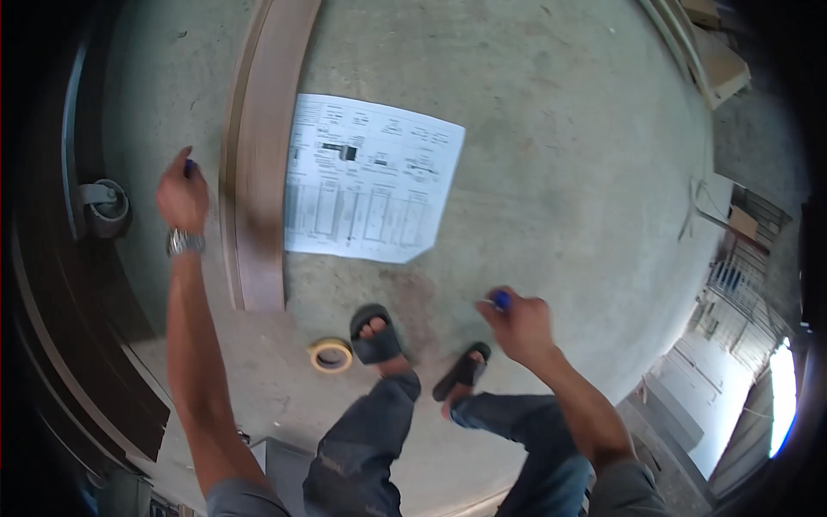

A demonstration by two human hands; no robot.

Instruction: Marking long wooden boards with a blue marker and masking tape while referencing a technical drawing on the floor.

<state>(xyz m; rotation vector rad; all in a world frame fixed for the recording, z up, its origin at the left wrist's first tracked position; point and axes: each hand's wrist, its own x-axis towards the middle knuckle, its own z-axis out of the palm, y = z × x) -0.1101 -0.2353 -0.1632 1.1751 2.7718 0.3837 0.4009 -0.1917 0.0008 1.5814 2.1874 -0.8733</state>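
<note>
My left hand (182,200), with a metal watch (185,242) on its wrist, is raised left of a long brown wooden board (264,146). Its fingers are closed on a small dark blue piece (189,169), mostly hidden by them. On the right, my right hand (524,331) pinches a small bright blue piece (501,300) with a pale tip, apart from everything else. Both pieces are too small and blurred to name. Between the hands, a large white printed sheet with drawings (370,177) lies against the board's right edge.
A roll of yellowish tape (331,355) rests on the concrete floor (568,172) near my sandalled feet (376,334). A caster wheel (107,207) and dark boards (65,302) stand along the left. Metal racks (736,280) and cardboard (722,69) line the far right.
</note>
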